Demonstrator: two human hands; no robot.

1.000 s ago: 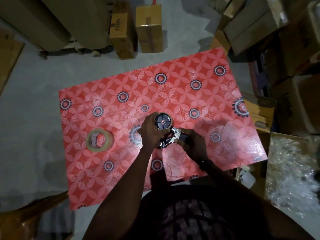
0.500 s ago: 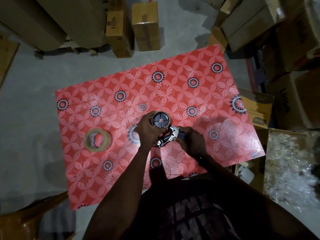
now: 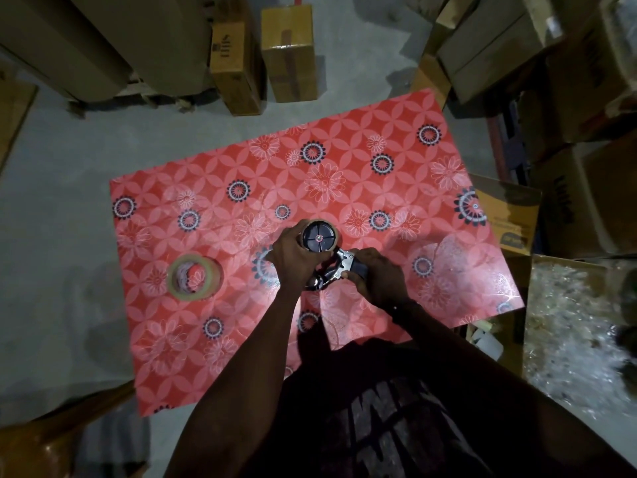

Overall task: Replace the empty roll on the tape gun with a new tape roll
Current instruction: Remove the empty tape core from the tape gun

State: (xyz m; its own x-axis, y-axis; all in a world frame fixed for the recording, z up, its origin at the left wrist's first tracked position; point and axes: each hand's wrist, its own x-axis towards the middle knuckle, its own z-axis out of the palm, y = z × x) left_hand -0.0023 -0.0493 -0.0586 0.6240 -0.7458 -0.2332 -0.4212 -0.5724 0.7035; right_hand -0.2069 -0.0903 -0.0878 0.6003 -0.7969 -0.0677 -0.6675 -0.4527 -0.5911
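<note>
Above the middle of the red flowered table (image 3: 344,160) I hold the tape gun (image 3: 339,269), a black and metal tool. My left hand (image 3: 293,260) wraps the empty brown cardboard roll (image 3: 336,241) that sits around the gun's black hub (image 3: 319,238). My right hand (image 3: 377,279) grips the gun's dark handle, mostly hidden under the fingers. A full roll of clear tape (image 3: 194,276) lies flat on the table to the left, about a hand's width from my left hand.
Cardboard boxes (image 3: 287,53) stand on the concrete floor beyond the table's far edge and stack along the right side. An open box (image 3: 506,215) touches the right edge. Clear plastic scrap (image 3: 572,326) fills a bin at right.
Both hands keep the same hold on the tape gun and the empty roll. Only the camera view has shifted slightly.
</note>
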